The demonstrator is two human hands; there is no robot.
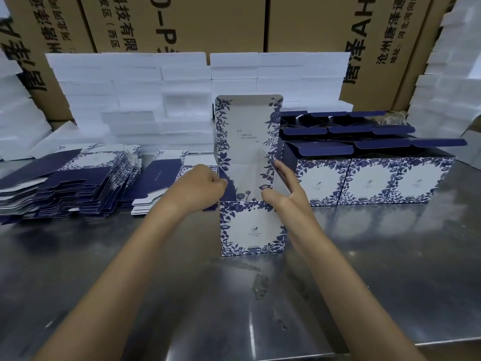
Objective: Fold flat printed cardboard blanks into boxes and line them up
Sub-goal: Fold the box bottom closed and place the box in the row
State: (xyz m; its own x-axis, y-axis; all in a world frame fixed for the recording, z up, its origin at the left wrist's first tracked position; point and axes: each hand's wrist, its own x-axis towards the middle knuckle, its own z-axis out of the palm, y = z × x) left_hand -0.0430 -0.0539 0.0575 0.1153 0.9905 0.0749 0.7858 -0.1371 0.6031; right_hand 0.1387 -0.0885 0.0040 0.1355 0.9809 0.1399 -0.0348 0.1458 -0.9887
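Box (252, 227) with blue floral print stands upright on the steel table (156, 295), about midway across it, its tall lid flap raised. I see my left hand (201, 187) pinching the dark left side flap, fingers curled. My right hand (286, 190) lies with straight fingers against the right side flap. Beyond, finished boxes (374, 181) stand in rows toward the right edge, and flat blanks (73, 178) are stacked toward the left edge. White foam blocks (161, 100) pile up along the far edge.

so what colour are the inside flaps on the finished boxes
Dark navy blue flaps, seen in the head view.
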